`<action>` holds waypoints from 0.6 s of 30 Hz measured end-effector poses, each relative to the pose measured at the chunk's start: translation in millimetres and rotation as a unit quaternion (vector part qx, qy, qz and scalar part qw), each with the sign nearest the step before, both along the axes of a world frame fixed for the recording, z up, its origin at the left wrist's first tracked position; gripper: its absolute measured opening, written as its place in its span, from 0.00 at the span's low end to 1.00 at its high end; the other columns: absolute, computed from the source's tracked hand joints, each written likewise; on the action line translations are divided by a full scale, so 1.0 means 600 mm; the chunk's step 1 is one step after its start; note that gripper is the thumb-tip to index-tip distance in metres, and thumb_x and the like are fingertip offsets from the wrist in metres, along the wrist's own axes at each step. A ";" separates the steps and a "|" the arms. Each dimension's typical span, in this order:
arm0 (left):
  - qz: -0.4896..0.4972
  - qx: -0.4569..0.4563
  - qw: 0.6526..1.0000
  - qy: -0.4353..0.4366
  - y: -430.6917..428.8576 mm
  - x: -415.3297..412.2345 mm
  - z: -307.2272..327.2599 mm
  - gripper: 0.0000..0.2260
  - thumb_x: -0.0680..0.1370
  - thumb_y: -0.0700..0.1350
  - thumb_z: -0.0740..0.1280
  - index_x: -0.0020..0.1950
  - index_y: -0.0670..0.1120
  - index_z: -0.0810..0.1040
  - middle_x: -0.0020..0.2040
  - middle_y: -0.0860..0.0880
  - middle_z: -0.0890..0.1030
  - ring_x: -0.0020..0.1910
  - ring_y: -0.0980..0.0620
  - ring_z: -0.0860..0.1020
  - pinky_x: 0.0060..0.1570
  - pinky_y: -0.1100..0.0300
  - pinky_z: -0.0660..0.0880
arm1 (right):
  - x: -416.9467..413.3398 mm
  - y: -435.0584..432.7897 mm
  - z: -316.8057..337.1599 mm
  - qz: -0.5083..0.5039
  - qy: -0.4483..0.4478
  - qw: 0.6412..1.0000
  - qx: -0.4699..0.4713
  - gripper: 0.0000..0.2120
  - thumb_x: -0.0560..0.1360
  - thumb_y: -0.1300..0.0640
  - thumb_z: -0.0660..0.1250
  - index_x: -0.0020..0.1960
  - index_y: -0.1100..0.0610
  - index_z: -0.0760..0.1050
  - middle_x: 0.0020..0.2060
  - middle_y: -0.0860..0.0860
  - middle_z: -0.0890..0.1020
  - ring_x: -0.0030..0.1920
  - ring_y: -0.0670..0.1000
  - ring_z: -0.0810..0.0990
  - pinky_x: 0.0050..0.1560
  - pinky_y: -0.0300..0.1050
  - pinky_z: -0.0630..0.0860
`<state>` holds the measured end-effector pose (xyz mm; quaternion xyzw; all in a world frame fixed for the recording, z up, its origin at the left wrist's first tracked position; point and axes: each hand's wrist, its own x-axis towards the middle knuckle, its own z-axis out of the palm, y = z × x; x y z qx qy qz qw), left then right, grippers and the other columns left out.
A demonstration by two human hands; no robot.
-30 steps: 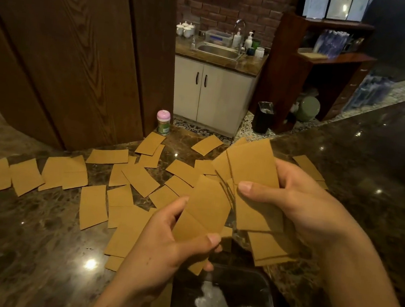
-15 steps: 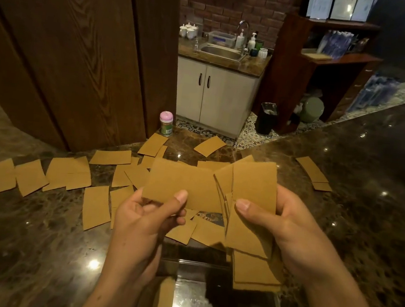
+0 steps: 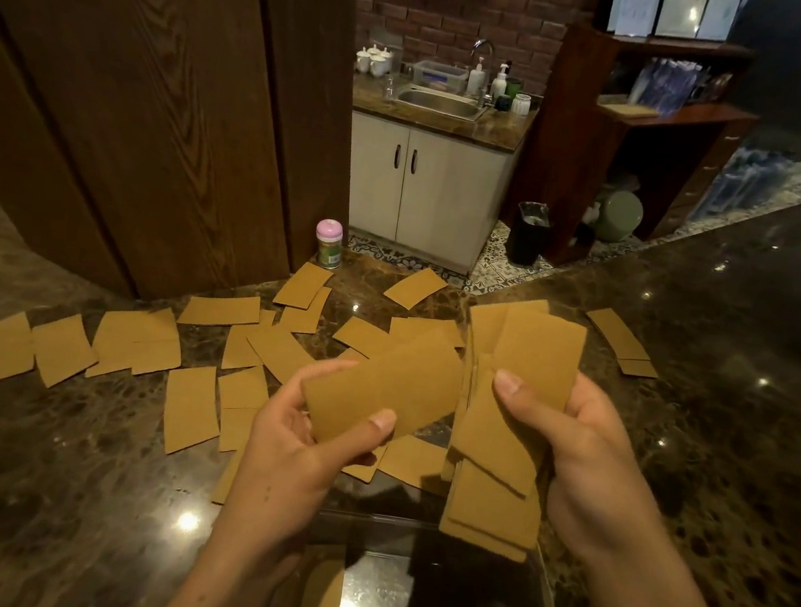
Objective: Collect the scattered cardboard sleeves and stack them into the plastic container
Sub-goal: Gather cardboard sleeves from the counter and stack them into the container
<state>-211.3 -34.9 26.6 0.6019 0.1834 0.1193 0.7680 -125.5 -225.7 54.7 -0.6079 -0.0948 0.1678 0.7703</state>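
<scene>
My left hand (image 3: 303, 443) pinches one flat brown cardboard sleeve (image 3: 387, 388) between thumb and fingers, held slantwise above the counter. Just to its right, my right hand (image 3: 572, 453) grips a loose fan of several sleeves (image 3: 510, 419), thumb across the front. The single sleeve's right edge nearly meets that fan. A clear plastic container (image 3: 399, 603) sits directly below both hands at the near edge, with one sleeve (image 3: 324, 594) standing against its left side. Many more sleeves (image 3: 191, 408) lie scattered over the dark marble counter (image 3: 58, 487) to the left and behind.
A small green jar with a pink lid (image 3: 328, 243) stands at the counter's far edge beside a dark wooden pillar (image 3: 161, 93). Two sleeves (image 3: 620, 337) lie apart at the right. Beyond the counter are a sink cabinet (image 3: 430, 180) and wooden shelves (image 3: 665, 134).
My left hand has lifted one sleeve off the counter and turned it, bringing it right toward the fan in my right hand. The right hand's fan has risen slightly.
</scene>
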 end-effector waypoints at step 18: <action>-0.161 -0.311 0.935 0.057 -0.050 -0.010 0.010 0.20 0.77 0.58 0.63 0.58 0.49 0.86 0.58 0.39 0.84 0.55 0.41 0.83 0.59 0.42 0.77 | -0.064 0.053 -0.056 0.029 -0.288 0.925 -0.246 0.34 0.64 0.26 0.73 0.63 0.28 0.58 0.80 0.32 0.43 0.82 0.53 0.57 0.69 0.58 0.76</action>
